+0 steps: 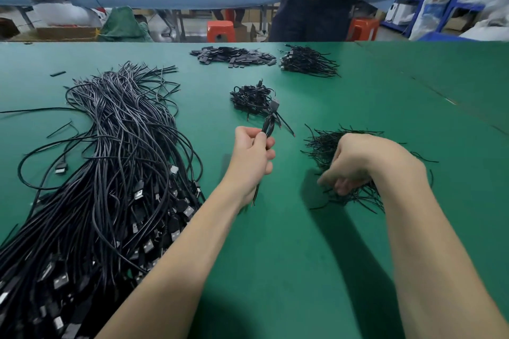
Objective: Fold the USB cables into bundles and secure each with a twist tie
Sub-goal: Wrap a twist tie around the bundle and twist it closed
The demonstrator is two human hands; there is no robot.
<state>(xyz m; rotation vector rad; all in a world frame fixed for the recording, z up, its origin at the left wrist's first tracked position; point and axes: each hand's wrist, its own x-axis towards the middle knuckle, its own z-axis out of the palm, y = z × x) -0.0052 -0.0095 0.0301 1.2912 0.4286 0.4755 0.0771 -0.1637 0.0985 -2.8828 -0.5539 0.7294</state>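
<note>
Gripping a folded cable bundle in your left hand, you hold it upright above the green counter, its long axis running from your fist up and away, a grey USB plug at the far tip and thin bare ends trailing out below your wrist. Your right hand hangs palm-down over the heap of twist ties, fingers curled into the strands near its close edge; whether a tie is already pinched you cannot tell. That heap lies just right of the bundle, so your right hand is the nearer one and likely needs only a short carry leftward. The ties look thin, black, wiry and tangled, apt to lift in clumps. Loose cables, glossy and limp, sprawl at your left; finished bundles sit beyond your left hand.
</note>
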